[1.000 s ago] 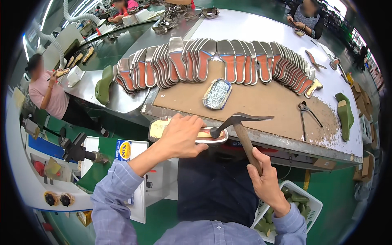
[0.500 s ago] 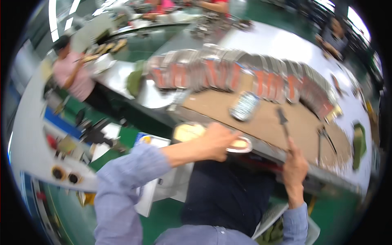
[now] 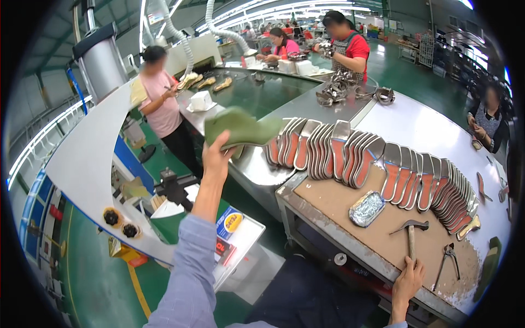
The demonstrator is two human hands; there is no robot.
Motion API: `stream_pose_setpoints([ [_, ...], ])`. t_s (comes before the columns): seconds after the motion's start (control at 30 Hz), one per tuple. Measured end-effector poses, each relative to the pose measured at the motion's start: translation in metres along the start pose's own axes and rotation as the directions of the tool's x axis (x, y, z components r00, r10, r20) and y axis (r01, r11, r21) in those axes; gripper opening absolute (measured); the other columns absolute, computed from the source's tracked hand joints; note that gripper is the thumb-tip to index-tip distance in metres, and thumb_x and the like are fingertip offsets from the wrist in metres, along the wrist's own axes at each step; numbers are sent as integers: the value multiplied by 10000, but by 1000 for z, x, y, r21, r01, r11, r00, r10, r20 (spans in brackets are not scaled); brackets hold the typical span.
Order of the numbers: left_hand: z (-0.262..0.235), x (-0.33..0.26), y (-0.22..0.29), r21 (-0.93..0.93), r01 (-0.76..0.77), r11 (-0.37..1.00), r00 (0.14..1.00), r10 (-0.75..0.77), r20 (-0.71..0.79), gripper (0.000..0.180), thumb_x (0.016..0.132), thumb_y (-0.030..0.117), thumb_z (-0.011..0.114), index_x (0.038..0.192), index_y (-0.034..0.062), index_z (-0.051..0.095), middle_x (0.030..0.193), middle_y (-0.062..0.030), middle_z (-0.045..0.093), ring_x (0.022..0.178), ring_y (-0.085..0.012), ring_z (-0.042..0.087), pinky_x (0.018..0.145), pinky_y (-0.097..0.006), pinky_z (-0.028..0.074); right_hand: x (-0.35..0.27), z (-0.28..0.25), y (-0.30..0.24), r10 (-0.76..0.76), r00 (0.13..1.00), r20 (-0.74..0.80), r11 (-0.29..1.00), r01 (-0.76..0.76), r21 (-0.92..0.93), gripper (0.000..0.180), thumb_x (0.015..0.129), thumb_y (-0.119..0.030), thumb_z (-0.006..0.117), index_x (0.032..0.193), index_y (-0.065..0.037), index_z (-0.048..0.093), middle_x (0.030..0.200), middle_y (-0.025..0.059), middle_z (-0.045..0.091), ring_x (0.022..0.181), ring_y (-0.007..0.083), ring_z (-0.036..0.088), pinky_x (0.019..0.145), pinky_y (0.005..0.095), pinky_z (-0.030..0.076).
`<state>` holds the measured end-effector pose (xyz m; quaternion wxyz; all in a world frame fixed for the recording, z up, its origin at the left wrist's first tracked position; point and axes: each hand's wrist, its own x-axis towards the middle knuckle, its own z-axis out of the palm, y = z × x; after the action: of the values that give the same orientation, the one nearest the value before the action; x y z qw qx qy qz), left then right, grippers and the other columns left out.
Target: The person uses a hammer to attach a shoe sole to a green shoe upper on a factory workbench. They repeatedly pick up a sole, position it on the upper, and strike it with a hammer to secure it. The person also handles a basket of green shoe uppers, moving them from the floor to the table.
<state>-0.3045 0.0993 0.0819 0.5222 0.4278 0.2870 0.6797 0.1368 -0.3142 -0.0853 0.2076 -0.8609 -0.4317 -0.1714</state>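
Observation:
My left hand is raised at the left with its fingers closed round a green shoe last, held sideways over the end of the metal table. A thin pale edge runs along the last's underside. Near the front edge of the brown work board, my right hand grips the wooden handle of a hammer, whose dark head points away from me. Beside the hammer lie pincers with spread handles. To its left is a foil-wrapped block.
Insole-shaped pieces, metal-coloured and red, stand in a long curved row behind the board. Another green last lies at the right. A white tray with small boxes sits by my left arm. Several people work around the tables.
My left hand has moved from above my lap up and left to the table end, now with the green last. My right hand stays on the hammer. The view has tilted up.

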Motion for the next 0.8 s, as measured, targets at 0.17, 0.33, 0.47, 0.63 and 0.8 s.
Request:
stream_pose_setpoints([
  [0.17,-63,-44,-89,-39,-48,998,866,22,-499,598,803,63,766,1305,32,442,1272,-115,553,1206,-287,563,1031,-444,489,2,-3,1,35,999,25,999,-34,-22,279,883,-24,577,1136,-82,680,1210,220,586,1103,413,549,901,494,459],
  [0.33,-92,-77,-162,643,-55,764,870,354,-345,564,770,224,867,1139,1,504,1104,-147,597,1098,-269,617,915,-389,510,-1,-1,5,-4,1000,-12,998,4,-62,252,914,-11,551,1128,-78,665,1186,243,595,1068,416,566,887,484,463],
  [0.47,-108,-28,-167,842,117,527,870,354,-343,848,719,407,870,1345,-49,524,1380,-248,535,1289,-374,512,1071,-419,414,0,-6,3,23,995,97,993,-12,-119,322,931,-214,614,1243,-148,656,1203,213,629,1068,410,598,873,486,498],
  [0.63,-109,33,-170,848,96,522,834,422,-354,985,662,483,878,1406,-47,511,1387,-259,564,1285,-385,536,1082,-422,416,2,-6,-2,-26,998,64,972,40,-232,329,951,-212,582,1266,-231,675,1162,175,654,1001,393,618,815,484,524],
  [0.8,-100,83,-175,823,59,564,865,383,-324,786,706,446,847,1356,93,583,1270,-195,656,1183,-378,616,976,-444,477,2,-13,-4,-31,997,74,970,47,-238,325,946,-191,583,1253,-229,684,1171,179,656,1013,393,618,828,479,523],
])
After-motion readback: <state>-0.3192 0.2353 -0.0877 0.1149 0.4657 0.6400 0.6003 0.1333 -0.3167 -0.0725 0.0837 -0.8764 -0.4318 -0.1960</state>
